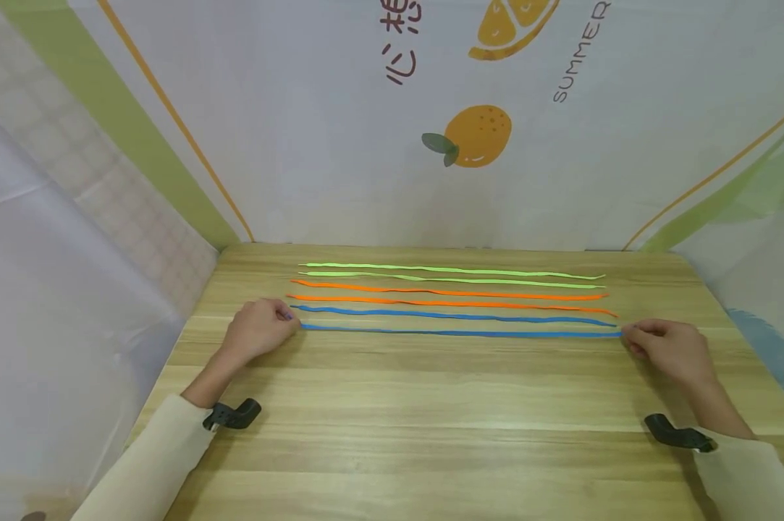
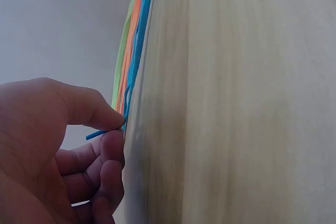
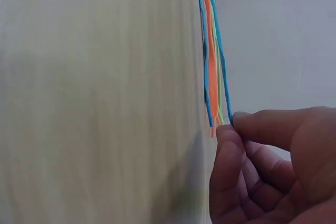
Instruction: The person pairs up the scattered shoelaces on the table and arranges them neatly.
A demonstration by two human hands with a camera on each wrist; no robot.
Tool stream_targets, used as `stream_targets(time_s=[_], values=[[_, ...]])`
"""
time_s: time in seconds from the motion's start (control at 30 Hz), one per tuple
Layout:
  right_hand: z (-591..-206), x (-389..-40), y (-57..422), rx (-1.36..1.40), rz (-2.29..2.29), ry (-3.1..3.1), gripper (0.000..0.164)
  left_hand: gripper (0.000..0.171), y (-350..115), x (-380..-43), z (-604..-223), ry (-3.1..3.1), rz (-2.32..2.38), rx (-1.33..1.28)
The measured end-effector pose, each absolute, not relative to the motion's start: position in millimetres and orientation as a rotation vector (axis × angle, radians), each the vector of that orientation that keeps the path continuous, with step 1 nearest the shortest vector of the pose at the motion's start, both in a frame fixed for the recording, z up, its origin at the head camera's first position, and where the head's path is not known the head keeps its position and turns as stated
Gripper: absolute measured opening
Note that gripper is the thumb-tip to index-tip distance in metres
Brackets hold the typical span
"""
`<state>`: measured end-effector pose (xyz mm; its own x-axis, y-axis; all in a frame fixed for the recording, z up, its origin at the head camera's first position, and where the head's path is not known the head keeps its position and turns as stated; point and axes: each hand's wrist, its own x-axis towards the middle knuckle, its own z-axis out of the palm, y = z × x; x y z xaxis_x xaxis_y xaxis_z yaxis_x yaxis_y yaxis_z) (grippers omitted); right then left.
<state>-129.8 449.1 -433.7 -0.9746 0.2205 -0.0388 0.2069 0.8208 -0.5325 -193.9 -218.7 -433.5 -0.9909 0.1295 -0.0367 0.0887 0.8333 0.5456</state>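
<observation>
My left hand [image 1: 261,329] and my right hand [image 1: 675,351] each pinch one end of a blue shoelace [image 1: 457,333], the nearest of the row, drawn straight between them. In the left wrist view, its thin tip [image 2: 95,135] sticks out past my thumb and forefinger. The right wrist view shows the lace [image 3: 224,77] running up from my right fingertips. Just behind lies a second blue shoelace [image 1: 457,315], slightly wavy. Beyond it are two orange shoelaces [image 1: 431,304], then two green shoelaces [image 1: 457,270], all roughly parallel from left to right.
Everything lies on a wood-grain table [image 1: 392,420]. A white printed cloth [image 1: 339,159] with orange fruit drawings hangs along the table's back edge, and more cloth [image 1: 40,239] hangs at the sides. Each wrist wears a black camera mount [image 1: 235,414].
</observation>
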Motion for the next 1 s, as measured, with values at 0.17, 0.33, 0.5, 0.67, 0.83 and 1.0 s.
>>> stream_targets(time_s=[0.17,0.33,0.5,0.67,0.83,1.0], values=[[-438.4,-133.9,447.9,-0.336,0.860,-2.984,0.050,0.023,-216.6,-194.2,-433.2,2.942,0.853,0.173],[-443.0,-136.6,445.9,-0.315,0.780,-2.989,0.045,0.018,-214.5,-195.4,-433.4,2.942,0.825,0.164],[-446.7,-137.6,444.6,-0.285,0.733,-2.998,0.042,0.021,-213.7,-197.5,-434.7,2.926,0.807,0.180],[-449.6,-138.3,445.2,-0.281,0.743,-3.007,0.041,0.022,-212.6,-197.8,-435.0,2.910,0.791,0.188],[-450.3,-139.4,444.8,-0.289,0.735,-3.012,0.041,0.022,-210.6,-197.7,-432.3,2.919,0.750,0.177],[-449.7,-140.3,443.5,-0.298,0.744,-3.015,0.042,0.020,-210.0,-197.8,-430.3,2.929,0.725,0.163]])
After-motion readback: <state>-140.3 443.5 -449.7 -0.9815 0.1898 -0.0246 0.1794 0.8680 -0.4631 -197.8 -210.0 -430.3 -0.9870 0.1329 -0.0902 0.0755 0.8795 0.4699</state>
